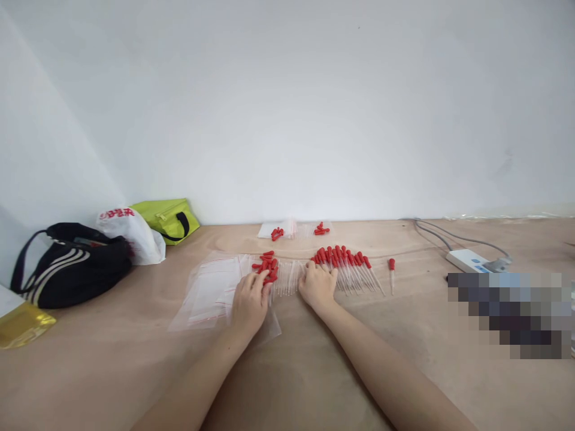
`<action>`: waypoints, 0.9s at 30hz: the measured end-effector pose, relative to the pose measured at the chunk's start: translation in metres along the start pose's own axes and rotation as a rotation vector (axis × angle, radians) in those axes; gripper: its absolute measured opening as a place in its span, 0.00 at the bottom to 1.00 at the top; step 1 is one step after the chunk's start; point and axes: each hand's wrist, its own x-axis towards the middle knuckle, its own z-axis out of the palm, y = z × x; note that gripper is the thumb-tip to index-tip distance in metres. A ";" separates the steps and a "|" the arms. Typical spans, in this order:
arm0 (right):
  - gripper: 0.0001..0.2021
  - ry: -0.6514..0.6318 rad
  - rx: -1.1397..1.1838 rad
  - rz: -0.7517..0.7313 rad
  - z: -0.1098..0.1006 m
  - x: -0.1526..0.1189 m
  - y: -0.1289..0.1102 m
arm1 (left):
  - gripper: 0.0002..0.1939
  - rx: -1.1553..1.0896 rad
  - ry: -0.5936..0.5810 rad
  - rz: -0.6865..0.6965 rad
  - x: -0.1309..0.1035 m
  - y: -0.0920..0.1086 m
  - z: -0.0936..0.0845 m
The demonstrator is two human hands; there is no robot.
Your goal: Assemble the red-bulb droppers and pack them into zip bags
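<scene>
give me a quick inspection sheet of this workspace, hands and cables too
surface: brown tabletop
work items: loose red bulbs, clear tubes, row of red-topped droppers, lone dropper at right, flat clear bags
clutter: black bag, white bag, lime bag, all at left
hands: left hand at the loose bulbs, right hand between tubes and droppers; grips unclear
cables: grey cables by white power strip
surroundings: pale wall behind; pixelated patch hides part of the right side
</scene>
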 end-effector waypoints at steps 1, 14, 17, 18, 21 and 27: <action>0.08 -0.004 -0.018 -0.003 0.000 0.000 0.000 | 0.12 -0.052 0.008 0.036 -0.002 0.008 -0.001; 0.16 0.290 0.068 -0.333 -0.012 -0.029 0.051 | 0.06 -0.342 -0.279 0.182 -0.011 0.047 -0.006; 0.11 0.241 0.171 -0.461 -0.024 -0.042 0.079 | 0.09 -0.322 -0.284 0.196 -0.011 0.045 -0.005; 0.11 0.230 0.198 -0.486 -0.028 -0.047 0.087 | 0.11 -0.315 -0.288 0.206 -0.011 0.045 -0.005; 0.12 0.213 0.240 -0.527 -0.039 -0.056 0.100 | 0.13 -0.311 -0.296 0.234 -0.010 0.049 -0.004; 0.12 0.177 0.309 -0.581 -0.040 -0.060 0.092 | 0.06 -0.344 -0.298 0.198 -0.007 0.057 -0.003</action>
